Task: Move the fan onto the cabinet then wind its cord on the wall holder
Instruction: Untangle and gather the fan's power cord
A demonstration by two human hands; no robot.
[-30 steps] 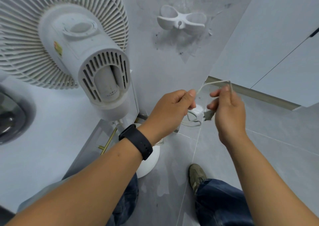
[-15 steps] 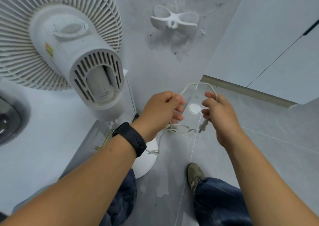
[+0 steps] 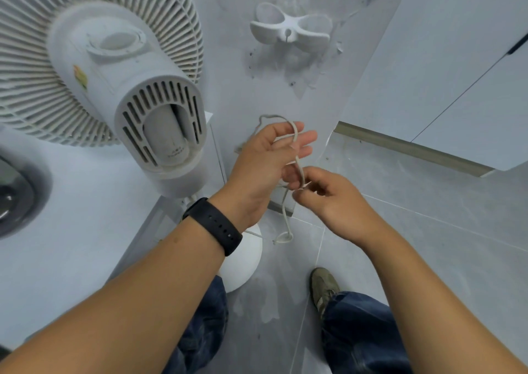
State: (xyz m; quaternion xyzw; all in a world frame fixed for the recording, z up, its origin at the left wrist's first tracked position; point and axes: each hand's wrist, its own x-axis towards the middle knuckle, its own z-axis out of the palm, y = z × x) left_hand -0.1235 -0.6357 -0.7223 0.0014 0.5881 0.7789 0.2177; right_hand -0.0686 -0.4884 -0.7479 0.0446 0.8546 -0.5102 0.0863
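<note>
Fan [image 3: 114, 76] stands on the white cabinet [image 3: 71, 231] top at left, grille facing away, motor housing toward the camera. A dark sink basin [image 3: 17, 193] is set into the same surface at the far left edge.

Wall holder [image 3: 290, 31], white, two-winged, fixed high on the grey wall above the hands; nothing is wrapped on it. Scuffed patches of wall around and below it.

Cord [image 3: 297, 156], pale and thin, is between both hands in front of the wall, well below the holder. A loop of it rises over the left hand's [image 3: 265, 168] fingers [image 3: 303, 139]; these are spread and half extended, palm turned up, so the cord is draped across them rather than clenched (a loose, open grip). Black watch band [image 3: 214, 225] on the left wrist.

Right hand [image 3: 337, 202] sits just below and right of the left, thumb and forefinger pinched together on the cord, other fingers curled: a closed grip on the cord. From the pinch a strand hangs down to a small bend near floor level, and a thin run leads back left toward the fan's base.

Below: grey tiled floor, blue jeans [image 3: 363, 333], one olive shoe [image 3: 323, 285], and a round white object [image 3: 243, 262] partly hidden behind the left arm.
</note>
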